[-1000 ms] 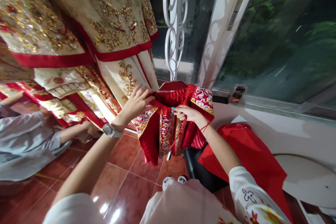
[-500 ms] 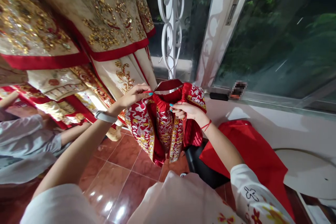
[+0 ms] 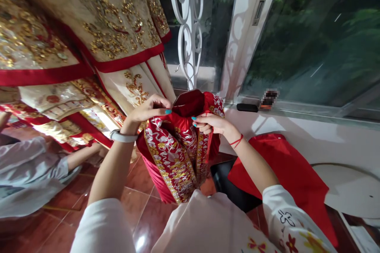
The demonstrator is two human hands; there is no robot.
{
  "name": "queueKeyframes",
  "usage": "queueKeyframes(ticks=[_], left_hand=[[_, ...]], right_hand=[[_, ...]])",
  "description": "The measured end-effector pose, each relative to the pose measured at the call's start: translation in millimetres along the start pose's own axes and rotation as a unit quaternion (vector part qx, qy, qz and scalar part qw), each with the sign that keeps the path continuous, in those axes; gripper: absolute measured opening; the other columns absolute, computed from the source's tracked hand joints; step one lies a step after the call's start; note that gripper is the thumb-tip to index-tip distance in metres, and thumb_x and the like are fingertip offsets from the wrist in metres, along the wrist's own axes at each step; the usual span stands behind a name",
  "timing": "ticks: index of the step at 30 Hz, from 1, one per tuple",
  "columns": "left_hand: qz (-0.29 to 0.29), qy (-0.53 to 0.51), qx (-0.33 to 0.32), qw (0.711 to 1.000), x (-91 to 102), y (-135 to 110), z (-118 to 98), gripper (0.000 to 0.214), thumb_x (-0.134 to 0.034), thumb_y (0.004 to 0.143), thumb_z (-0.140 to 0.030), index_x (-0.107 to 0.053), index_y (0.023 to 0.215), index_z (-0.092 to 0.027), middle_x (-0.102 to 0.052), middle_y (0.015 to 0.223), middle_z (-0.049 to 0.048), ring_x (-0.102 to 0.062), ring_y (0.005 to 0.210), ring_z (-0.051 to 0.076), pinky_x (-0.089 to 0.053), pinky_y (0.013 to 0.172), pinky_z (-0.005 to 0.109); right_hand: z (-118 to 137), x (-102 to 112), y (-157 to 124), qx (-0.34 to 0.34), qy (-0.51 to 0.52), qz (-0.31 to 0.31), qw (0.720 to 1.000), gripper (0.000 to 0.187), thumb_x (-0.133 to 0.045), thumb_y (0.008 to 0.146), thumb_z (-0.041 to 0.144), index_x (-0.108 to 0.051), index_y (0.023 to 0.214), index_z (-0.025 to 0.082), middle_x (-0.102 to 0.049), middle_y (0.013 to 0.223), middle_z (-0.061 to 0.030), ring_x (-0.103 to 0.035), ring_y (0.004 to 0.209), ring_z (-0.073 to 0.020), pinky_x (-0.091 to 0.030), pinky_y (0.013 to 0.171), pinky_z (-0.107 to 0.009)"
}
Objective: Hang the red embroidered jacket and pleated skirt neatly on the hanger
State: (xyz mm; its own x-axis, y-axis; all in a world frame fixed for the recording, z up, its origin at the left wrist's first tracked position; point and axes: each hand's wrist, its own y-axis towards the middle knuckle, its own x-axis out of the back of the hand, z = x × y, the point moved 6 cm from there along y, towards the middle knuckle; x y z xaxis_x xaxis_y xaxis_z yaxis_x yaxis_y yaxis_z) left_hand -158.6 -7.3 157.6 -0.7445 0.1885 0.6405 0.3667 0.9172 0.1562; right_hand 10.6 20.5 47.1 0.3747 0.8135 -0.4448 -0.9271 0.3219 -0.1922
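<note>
A red garment (image 3: 172, 154) with silver and gold embroidery hangs in front of me, its waistband held up between my hands. My left hand (image 3: 152, 108) pinches the band's left side, the thumb lying along it. On the right, my right hand (image 3: 209, 122) is closed on the gathered red edge, with a thin red cord hanging below the fingers. A hanger's metal hook (image 3: 190, 75) rises above the far side of the garment. Folds of cloth hide the rest of the hanger.
Cream costumes (image 3: 118, 27) with gold sequins and red trim hang at the left. A white scrollwork stand (image 3: 185, 43) rises behind the garment. Red cloth (image 3: 279, 170) lies over a black seat (image 3: 222, 182) at the right. A black object (image 3: 247, 107) sits on the windowsill.
My left hand has shifted slightly left and down with the band. The garment's left panel has swung down and nearer, opening wider and showing a pinkish-red lower part. My right hand keeps its hold.
</note>
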Motion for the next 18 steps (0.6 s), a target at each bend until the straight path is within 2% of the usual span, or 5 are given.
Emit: queueKeyframes(ticks=[5, 9, 11, 13, 18], left_hand=[[0.057, 0.16, -0.038, 0.985, 3.3, 5, -18, 0.025, -0.064, 0.073, -0.043, -0.068, 0.073, -0.018, -0.062, 0.06, -0.0003, -0.053, 0.054, 0.012, -0.04, 0.054, 0.025], [-0.144, 0.232, -0.085, 0.958, -18.9, -20, -18, 0.015, -0.06, 0.078, -0.031, -0.066, 0.084, -0.019, -0.069, 0.081, 0.0031, -0.062, 0.073, 0.017, -0.049, 0.07, 0.029], [-0.274, 0.197, -0.074, 0.938, -55.0, -43, -7, 0.012, -0.056, 0.082, -0.027, -0.063, 0.088, -0.019, -0.068, 0.088, 0.0053, -0.062, 0.081, 0.019, -0.051, 0.076, 0.032], [-0.332, 0.114, -0.028, 0.936, -110.2, -58, 12, 0.01, -0.051, 0.084, -0.022, -0.059, 0.089, -0.019, -0.065, 0.085, 0.005, -0.061, 0.08, 0.019, -0.051, 0.076, 0.033], [-0.307, -0.104, 0.061, 0.944, -232.3, -54, 43, 0.04, -0.059, 0.088, -0.034, -0.049, 0.123, -0.017, -0.064, 0.115, 0.0136, -0.061, 0.106, 0.025, -0.049, 0.095, 0.041]], right_hand=[[-6, 9, -3, -0.011, 0.003, -0.012, 1.0, 0.028, -0.07, 0.091, 0.031, -0.05, 0.077, 0.017, -0.025, 0.054, 0.0137, -0.017, 0.039, -0.0015, -0.013, 0.036, -0.013], [-20, 22, 0, -0.019, 0.021, -0.046, 0.999, 0.033, -0.068, 0.091, 0.029, -0.043, 0.072, 0.02, -0.023, 0.054, 0.0137, -0.015, 0.04, -0.0021, -0.012, 0.036, -0.013], [-26, 29, 4, -0.011, 0.036, -0.07, 0.997, 0.038, -0.067, 0.091, 0.028, -0.038, 0.069, 0.021, -0.023, 0.054, 0.0135, -0.014, 0.041, -0.0023, -0.012, 0.036, -0.014], [-30, 32, 9, -0.004, 0.05, -0.084, 0.995, 0.039, -0.066, 0.092, 0.027, -0.035, 0.068, 0.021, -0.024, 0.054, 0.0132, -0.013, 0.042, -0.0024, -0.013, 0.037, -0.014], [-36, 24, 20, -0.004, 0.069, -0.079, 0.994, 0.037, -0.061, 0.095, 0.026, -0.037, 0.066, 0.02, -0.024, 0.053, 0.0129, -0.015, 0.042, -0.0031, -0.016, 0.038, -0.014]])
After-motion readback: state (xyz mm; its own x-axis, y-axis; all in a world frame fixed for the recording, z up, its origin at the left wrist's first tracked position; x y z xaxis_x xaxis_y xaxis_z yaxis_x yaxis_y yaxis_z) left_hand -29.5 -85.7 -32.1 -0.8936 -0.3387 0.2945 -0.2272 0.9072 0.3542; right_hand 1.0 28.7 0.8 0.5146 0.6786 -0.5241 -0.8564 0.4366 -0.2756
